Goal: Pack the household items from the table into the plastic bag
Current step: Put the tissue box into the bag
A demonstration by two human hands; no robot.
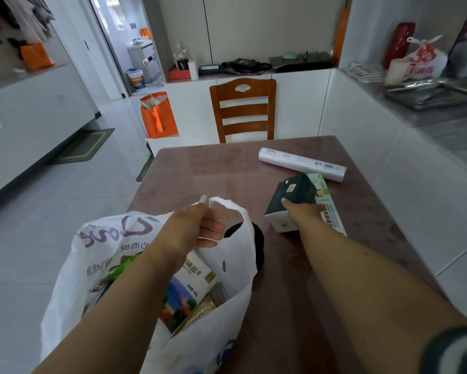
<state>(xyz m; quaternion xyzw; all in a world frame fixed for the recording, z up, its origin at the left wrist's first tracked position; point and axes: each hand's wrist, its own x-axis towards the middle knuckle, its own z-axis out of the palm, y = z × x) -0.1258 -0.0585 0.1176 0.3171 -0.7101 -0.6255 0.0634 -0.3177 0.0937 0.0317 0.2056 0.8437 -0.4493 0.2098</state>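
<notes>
A white plastic bag (pixel 97 255) with printed lettering stands open at the table's near left edge. My left hand (pixel 192 225) pinches its handle and holds the mouth up. Several printed packets (pixel 189 292) lie inside it. My right hand (pixel 304 211) grips a dark green and white box (pixel 291 197), tilted just above the table to the right of the bag. Under that box lies a pale green packet (pixel 327 209). A white roll (pixel 302 164) lies farther back on the table. A black object (pixel 258 247) shows behind the bag's handle, mostly hidden.
The reddish-brown table (pixel 213 174) has a wooden chair (pixel 243 109) at its far side. An orange bag (pixel 158 114) stands on a low white stand left of the chair. White cabinets and a counter run along the right.
</notes>
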